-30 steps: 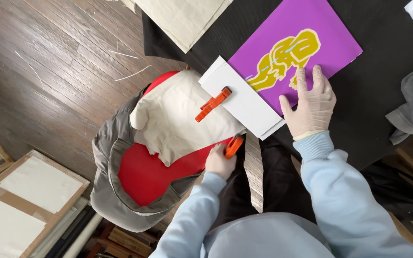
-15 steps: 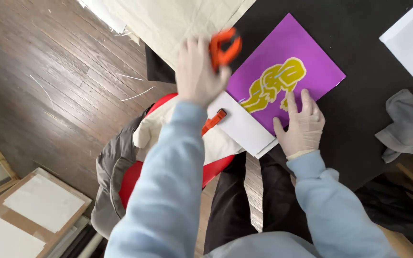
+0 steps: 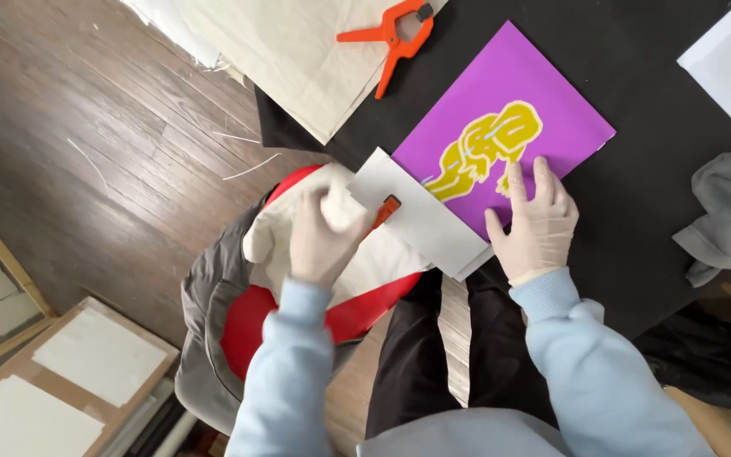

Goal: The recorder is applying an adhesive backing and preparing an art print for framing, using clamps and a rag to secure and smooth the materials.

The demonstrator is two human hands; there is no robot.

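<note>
Inside red tub [image 3: 255, 326], cream cloth [image 3: 391, 258].

Grey rag [image 3: 725, 216] on black table [image 3: 636, 254] (orange clamp [image 3: 392, 38] apart)

Left hand [image 3: 321, 235] motion-blurred

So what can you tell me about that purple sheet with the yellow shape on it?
The purple sheet is a flat, square-looking card or print, bright violet, with a yellow figure outlined in pale cream near its middle. It lies tilted, corner-on, flat on the black table. The right hand, in a thin pale glove, presses on its lower edge with spread fingers. A white paper sheet overlaps its lower left corner. An orange clamp lies apart from it, on beige cloth.
</note>
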